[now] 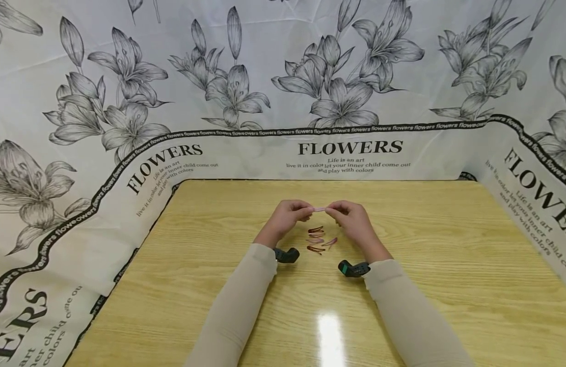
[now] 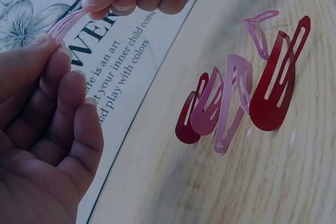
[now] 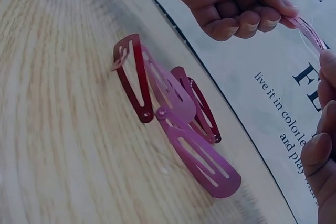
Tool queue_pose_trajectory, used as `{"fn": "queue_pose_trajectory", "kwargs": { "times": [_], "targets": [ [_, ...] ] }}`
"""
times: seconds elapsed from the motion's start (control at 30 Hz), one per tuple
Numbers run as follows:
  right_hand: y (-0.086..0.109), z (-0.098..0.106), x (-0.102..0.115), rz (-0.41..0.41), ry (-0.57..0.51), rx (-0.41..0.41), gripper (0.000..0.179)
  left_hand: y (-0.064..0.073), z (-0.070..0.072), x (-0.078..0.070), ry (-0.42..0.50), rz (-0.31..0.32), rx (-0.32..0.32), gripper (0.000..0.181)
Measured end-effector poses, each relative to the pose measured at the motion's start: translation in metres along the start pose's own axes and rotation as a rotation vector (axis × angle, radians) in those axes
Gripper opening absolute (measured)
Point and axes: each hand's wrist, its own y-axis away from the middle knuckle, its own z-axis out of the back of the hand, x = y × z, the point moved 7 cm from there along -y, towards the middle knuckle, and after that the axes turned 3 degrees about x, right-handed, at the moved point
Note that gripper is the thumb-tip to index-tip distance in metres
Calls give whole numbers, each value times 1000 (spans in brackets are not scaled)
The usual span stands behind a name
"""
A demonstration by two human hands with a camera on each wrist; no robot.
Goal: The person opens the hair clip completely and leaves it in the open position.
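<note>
A pink snap hair clip (image 2: 70,23) is stretched between both hands, above the table and behind the other clips. My left hand (image 1: 288,216) pinches one end between thumb and fingertips, while my right hand (image 1: 352,220) pinches the other end. The clip is seen nearly edge-on, so whether it is snapped closed is hard to tell. Below the hands lie several more snap clips, close together: a dark red clip (image 2: 270,98), another red clip (image 3: 134,77), a pink clip (image 3: 202,156) and others in pink. Those on the table look sprung apart.
The clips lie on a light wood-grain table (image 1: 209,229). White cloth (image 1: 255,153) printed with flowers and lettering hangs behind the table and along its sides. Each wrist wears a dark strapped device (image 1: 353,268). A light reflection shows on the near tabletop.
</note>
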Motion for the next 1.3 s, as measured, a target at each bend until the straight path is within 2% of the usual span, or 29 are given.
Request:
{"fn": "queue_pose_trajectory", "kwargs": {
  "times": [0.37,0.63,0.83,1.07,1.3],
  "targets": [
    [5,-6,8,32,12,-34,36,11,6,2,3,-60,-116,30],
    [2,-6,8,28,69,-41,33,16,5,1,-47,-82,-90,43],
    [3,-4,11,31,65,-20,32,20,4,-5,-95,-130,-77,47],
    [6,-5,18,62,73,-16,27,25,5,-13,-191,-182,-75,40],
    [9,-5,23,103,117,-35,25,25,4,-15,-220,-217,-84,40]
  ]
}}
